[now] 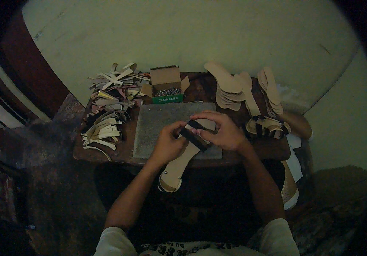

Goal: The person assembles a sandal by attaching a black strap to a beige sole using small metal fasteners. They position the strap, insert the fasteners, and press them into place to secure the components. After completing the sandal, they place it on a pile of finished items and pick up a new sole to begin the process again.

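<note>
Pinching the dark strap (196, 139) on the sandal insole (181, 165) with left hand (169, 141) and right hand (226, 133), I hold it over the front edge of the bench (258, 149), probably for steadiness.

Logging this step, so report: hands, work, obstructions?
Left hand, right hand both gripping sole. Dark strap across it; sole's near end past table edge. Open green box beyond grey slab, clear of hands.

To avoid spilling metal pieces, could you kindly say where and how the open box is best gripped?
Probably grip the box low on both sides, from left and right, under its spread flaps: it stands upright and open, metal pieces exposed, and the raised lid looks flimsy.
</note>
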{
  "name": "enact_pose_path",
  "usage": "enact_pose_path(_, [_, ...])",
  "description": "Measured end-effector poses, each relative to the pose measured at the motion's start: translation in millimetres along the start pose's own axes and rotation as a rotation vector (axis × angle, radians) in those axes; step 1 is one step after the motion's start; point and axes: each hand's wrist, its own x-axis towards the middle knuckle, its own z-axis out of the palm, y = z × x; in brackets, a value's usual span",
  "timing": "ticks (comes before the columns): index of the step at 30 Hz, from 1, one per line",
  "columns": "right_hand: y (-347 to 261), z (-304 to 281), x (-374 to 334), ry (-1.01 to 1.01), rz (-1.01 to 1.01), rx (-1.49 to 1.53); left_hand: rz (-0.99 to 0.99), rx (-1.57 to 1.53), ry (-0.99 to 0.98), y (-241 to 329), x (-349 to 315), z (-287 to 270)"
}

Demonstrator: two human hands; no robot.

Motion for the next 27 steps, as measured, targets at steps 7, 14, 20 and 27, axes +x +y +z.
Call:
enact_pose_path(7, [12.4, -1.7, -1.2, 0.020, -0.074, -0.069, -0.140, 0.102, -0.011, 18.0, -1.1, 4.0])
enact_pose_path(14, [10.5, -2.0, -0.2, 0.076, 0.197, 0.444, -0.183, -0.063, 0.109, 0.5, 1.3, -0.9])
enact_pose_path(20, [14.5, -5.4, -2.1, 0.169, -0.048, -0.130, -0.208, -0.068, 0.134, 3.5, 3.7, -2.7])
enact_pose_path(27, [13.3, 8.9, -0.6, 0.263, -0.195, -0.432, -0.269, 0.057, 0.039, 10.4, -0.8, 2.1])
